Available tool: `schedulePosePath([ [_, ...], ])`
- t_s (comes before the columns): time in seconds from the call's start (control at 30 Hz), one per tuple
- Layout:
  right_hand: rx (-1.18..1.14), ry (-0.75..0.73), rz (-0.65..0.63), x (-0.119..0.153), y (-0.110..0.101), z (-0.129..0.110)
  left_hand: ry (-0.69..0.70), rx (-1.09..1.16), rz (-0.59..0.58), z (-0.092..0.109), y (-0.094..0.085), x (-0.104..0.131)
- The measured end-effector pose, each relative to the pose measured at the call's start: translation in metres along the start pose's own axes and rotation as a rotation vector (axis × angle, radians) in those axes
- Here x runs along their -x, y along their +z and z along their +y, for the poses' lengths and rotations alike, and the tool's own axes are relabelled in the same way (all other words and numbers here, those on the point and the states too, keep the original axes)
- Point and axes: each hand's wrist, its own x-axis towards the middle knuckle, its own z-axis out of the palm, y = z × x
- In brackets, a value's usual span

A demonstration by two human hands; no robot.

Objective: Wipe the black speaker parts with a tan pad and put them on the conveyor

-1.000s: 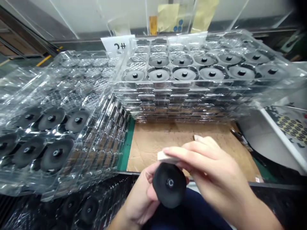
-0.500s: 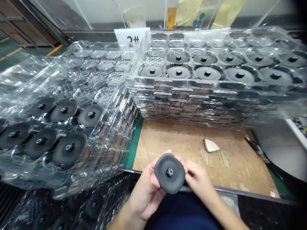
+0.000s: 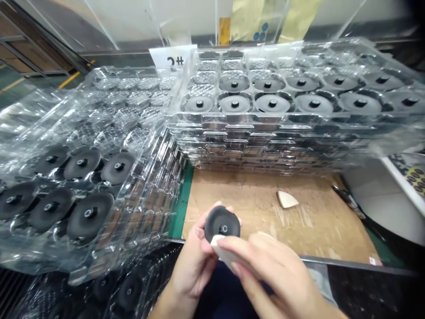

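Note:
My left hand (image 3: pixel 194 261) holds a round black part (image 3: pixel 221 219) with a small raised metal-tipped hub, its face turned up toward the camera. Over the lower edge of that part, my right hand (image 3: pixel 275 266) grips a flat whitish piece (image 3: pixel 226 252) between thumb and fingers, its tip against the black surface. Most of the whitish piece is hidden by my fingers. Beyond my hands, a cream wedge-shaped piece (image 3: pixel 287 200) lies on the brown cardboard (image 3: pixel 232 186).
A stack of clear plastic trays (image 3: pixel 252 117) with black parts stands at the back. Another tray stack (image 3: pixel 133 195) is at the left, with similar parts. A dark pen-like tool (image 3: pixel 347 197) lies at the cardboard's right edge. A paper sign (image 3: pixel 172 55) stands behind.
My right hand has come in from beside the black part to its front, now with a whitish piece in its fingers. The black part has shifted slightly left. The view has turned slightly.

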Motion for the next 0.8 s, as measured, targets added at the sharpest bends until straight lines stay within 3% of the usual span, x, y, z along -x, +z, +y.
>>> schedulePosePath([
  [0.07,0.012,0.017,-0.013,-0.003,-0.002,0.002,-0.002,-0.007,-0.011,-0.003,0.003,0.0],
  [0.2,0.084,-0.002,0.15,-0.009,-0.003,0.006,-0.056,-0.021,-0.06,-0.005,0.014,0.0],
  [0.3,0.071,-0.042,0.061,0.005,-0.009,0.007,-0.074,-0.022,-0.069,0.0,0.017,0.0],
  [0.4,0.155,-0.068,0.087,0.029,-0.023,0.013,-0.156,-0.031,-0.105,0.002,0.018,-0.002],
  [0.47,0.23,-0.001,0.11,0.04,-0.034,0.016,-0.217,-0.031,-0.111,0.0,0.022,-0.004],
  [0.57,0.317,0.076,0.013,0.037,-0.048,0.02,-0.258,-0.034,-0.094,-0.008,0.029,-0.005],
  [0.7,0.135,-0.187,-0.056,0.015,-0.057,0.041,-0.276,0.004,-0.139,-0.016,0.034,-0.004],
  [0.73,0.066,-0.187,-0.046,0.012,-0.058,0.05,-0.267,0.011,-0.153,-0.017,0.033,-0.004],
  [0.8,-0.011,-0.053,0.012,0.015,-0.056,0.069,-0.251,0.019,-0.165,-0.019,0.029,-0.003],
])
